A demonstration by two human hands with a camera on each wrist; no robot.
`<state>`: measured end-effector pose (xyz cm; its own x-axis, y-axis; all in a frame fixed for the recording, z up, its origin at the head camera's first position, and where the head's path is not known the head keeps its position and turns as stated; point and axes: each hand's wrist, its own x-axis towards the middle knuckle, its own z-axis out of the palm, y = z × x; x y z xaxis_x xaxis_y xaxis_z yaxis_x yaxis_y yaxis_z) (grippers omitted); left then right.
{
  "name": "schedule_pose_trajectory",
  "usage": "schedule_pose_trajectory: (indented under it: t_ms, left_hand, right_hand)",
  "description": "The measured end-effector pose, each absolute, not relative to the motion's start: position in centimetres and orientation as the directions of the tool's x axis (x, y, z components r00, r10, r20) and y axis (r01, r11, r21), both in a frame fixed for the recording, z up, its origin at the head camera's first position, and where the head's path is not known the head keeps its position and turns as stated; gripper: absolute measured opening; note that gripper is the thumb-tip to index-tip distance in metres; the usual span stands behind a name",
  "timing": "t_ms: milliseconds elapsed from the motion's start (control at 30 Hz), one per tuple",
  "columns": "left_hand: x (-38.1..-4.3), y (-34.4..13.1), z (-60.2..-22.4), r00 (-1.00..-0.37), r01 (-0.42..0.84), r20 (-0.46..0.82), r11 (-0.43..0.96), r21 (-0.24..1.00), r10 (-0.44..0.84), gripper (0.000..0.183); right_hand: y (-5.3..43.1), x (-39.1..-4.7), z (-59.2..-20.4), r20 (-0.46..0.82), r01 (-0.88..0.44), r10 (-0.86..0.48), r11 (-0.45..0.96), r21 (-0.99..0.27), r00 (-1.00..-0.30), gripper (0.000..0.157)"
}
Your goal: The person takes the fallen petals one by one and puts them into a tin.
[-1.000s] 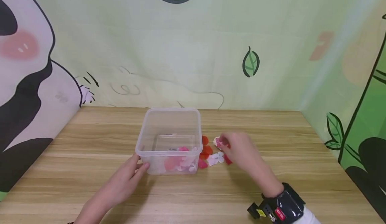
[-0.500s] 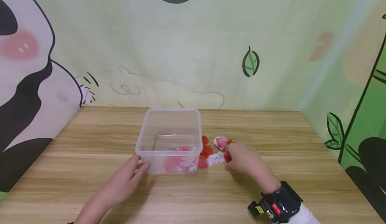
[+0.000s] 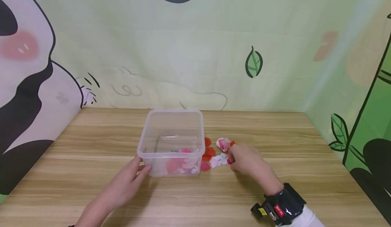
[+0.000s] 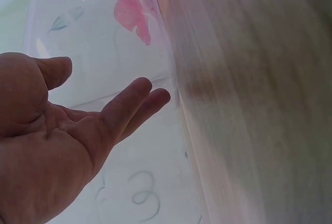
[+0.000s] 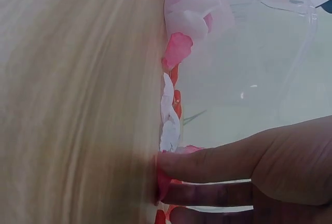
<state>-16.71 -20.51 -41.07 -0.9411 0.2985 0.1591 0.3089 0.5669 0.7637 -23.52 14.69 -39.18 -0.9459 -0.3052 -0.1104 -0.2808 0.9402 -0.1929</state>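
1. Here, in the head view, the clear box [image 3: 169, 155] stands on the table [image 3: 275, 135], holding pink and white petals [image 3: 177, 166]; loose petals [image 3: 209, 154] lie on its right. The left hand [image 3: 123, 184] touches its near left corner; the right hand [image 3: 247, 160] is at the loose petals' right end.
2. In the left wrist view, the left hand's fingers extend, uncurled.
3. In the right wrist view, thumb and fingertips pinch a deep pink petal [image 5: 163, 182] low at the table.
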Motion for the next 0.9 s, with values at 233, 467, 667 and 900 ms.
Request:
schedule_pose_trajectory:
  t_ms: [233, 467, 667, 900]
  left_hand:
    - [-16.8, -20.4, -41.1, -0.938, 0.323, 0.19, 0.539, 0.778, 0.289, 0.051]
    - [-16.9, -20.4, -41.0, -0.939, 0.33, 0.216, 0.519, 0.788, 0.269, 0.049]
    - [-16.9, -20.4, -40.9, -0.939, 0.331, 0.219, 0.519, 0.788, 0.266, 0.047]
    - [-17.1, -20.4, -40.9, -0.948, 0.305, 0.191, 0.547, 0.779, 0.256, 0.047]
  right_hand:
    - [14.8, -23.6, -38.6, -0.02, -0.305, -0.316, 0.928, -0.216, -0.948, 0.022]
    - [14.5, -23.5, -37.5, 0.056, -0.288, -0.284, 0.911, -0.296, -0.957, 0.014]
    - [14.1, -23.1, -36.9, 0.152, -0.309, -0.272, 0.884, -0.35, -0.95, 0.007]
    - [13.2, -22.3, -35.9, 0.355, -0.441, -0.313, 0.816, -0.374, -0.881, 0.01]
